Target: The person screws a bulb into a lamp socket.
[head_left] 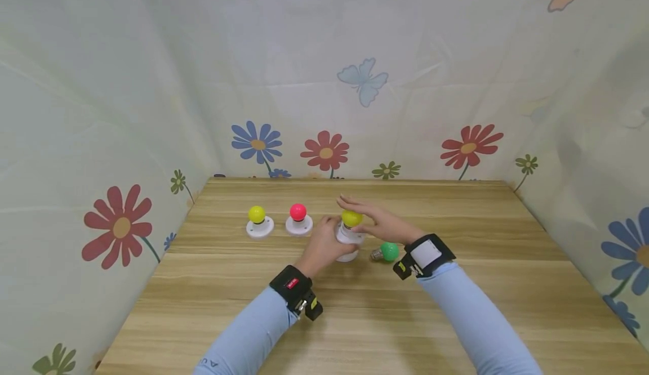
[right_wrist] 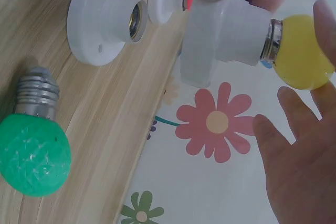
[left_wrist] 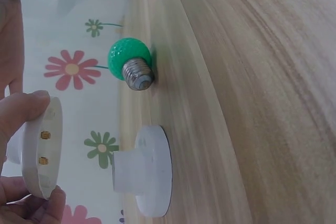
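Observation:
My left hand [head_left: 327, 245] grips a white round lamp socket [left_wrist: 43, 150] and holds it tilted above the table; its underside shows two brass contacts in the left wrist view. A yellow light bulb [right_wrist: 302, 51] sits in this socket, with part of its metal screw base showing. My right hand [head_left: 387, 224] is at the yellow bulb, thumb on one side and fingers on the other, some fingers slightly spread. Below the held socket, another white lamp socket [left_wrist: 131, 171] without a bulb stands on the table. A green light bulb [head_left: 389, 251] with bare screw base lies beside it.
Farther left on the wooden table [head_left: 228, 307] stand two white sockets, one bearing a yellow bulb [head_left: 257, 214], the other a red bulb [head_left: 298, 212]. A flower-printed curtain [head_left: 405, 110] hangs behind the table and at both sides.

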### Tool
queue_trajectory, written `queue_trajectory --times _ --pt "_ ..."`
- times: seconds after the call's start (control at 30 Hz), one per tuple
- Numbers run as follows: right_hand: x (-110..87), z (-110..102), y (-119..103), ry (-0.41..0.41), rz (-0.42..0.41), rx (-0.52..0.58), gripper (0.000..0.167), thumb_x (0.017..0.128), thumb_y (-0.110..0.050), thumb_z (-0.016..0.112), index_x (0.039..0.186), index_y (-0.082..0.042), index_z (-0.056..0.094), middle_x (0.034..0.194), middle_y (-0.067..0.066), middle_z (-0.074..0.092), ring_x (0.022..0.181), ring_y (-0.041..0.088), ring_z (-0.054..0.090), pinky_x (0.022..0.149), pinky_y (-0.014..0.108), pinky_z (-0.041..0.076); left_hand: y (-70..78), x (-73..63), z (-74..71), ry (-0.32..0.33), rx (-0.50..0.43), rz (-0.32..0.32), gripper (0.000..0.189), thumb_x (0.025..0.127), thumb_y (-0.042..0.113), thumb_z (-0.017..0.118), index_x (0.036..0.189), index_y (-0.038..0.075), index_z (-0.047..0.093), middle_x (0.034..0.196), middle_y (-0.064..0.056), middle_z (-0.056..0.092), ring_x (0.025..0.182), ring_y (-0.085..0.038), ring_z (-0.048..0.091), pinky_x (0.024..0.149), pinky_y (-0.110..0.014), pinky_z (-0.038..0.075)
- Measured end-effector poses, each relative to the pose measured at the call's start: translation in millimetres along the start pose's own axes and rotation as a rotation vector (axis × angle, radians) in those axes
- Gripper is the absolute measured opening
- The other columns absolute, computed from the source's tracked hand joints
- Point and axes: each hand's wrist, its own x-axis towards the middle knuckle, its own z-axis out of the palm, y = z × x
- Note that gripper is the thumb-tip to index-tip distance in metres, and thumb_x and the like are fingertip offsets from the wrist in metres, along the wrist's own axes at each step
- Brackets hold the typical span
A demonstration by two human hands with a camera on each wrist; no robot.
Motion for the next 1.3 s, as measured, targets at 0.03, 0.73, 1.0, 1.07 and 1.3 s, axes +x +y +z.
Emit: queue_trajectory --times 0.03,0.73,1.0,1.07,1.3 --pt "-0.3 -1 1 -0.017 -0.008 0.020 0.063 0.093 -0.010 0.062 0.150 -0.014 0.036 0.159 0.005 0.025 0.148 0.028 0.019 0.115 0.051 0.026 -0.2 0.4 0.1 0.002 0.003 0.003 0.073 0.074 0.037 0.082 0.134 0.006 0.054 0.125 -0.012 0.057 0.112 -0.026 0.055 0.094 -0.044 0.051" --pt "7.0 13 -2 0.351 0.270 -0.154 0.051 0.072 -0.044 0.083 0.102 -0.011 0.059 0.093 0.004 0.061 0.082 0.022 0.059 0.068 0.031 0.055 4.6 0.1 1.3 -0.028 -0.018 -0.010 0.072 0.076 0.036 0.082 0.136 0.010 0.053 0.126 -0.010 0.056 0.114 -0.024 0.055 0.095 -0.043 0.050" --pt "-0.7 2 4 0.078 0.006 0.010 0.065 0.090 -0.015 0.069 0.148 -0.014 0.040 0.158 0.008 0.029 0.145 0.033 0.025 0.113 0.058 0.026 1.5 1.6 0.8 -0.005 0.025 0.003 0.074 0.075 0.044 0.081 0.136 0.011 0.054 0.126 -0.010 0.057 0.112 -0.023 0.055 0.094 -0.043 0.051" --pt "-1.6 0 6 0.036 -0.024 0.044 0.058 0.092 -0.011 0.064 0.147 -0.014 0.042 0.157 0.008 0.030 0.146 0.032 0.025 0.113 0.056 0.028 1.0 1.9 0.5 -0.004 0.020 -0.002 0.074 0.075 0.043 0.081 0.136 0.011 0.054 0.125 -0.010 0.057 0.112 -0.024 0.056 0.094 -0.044 0.051" --pt "-0.9 1 5 0.101 0.069 0.024 0.046 0.088 -0.014 0.070 0.133 -0.013 0.059 0.139 0.007 0.055 0.130 0.028 0.050 0.106 0.049 0.042 0.5 0.7 1.7 -0.015 0.019 -0.014 0.073 0.075 0.041 0.081 0.135 0.009 0.053 0.125 -0.009 0.056 0.111 -0.024 0.056 0.093 -0.043 0.052"
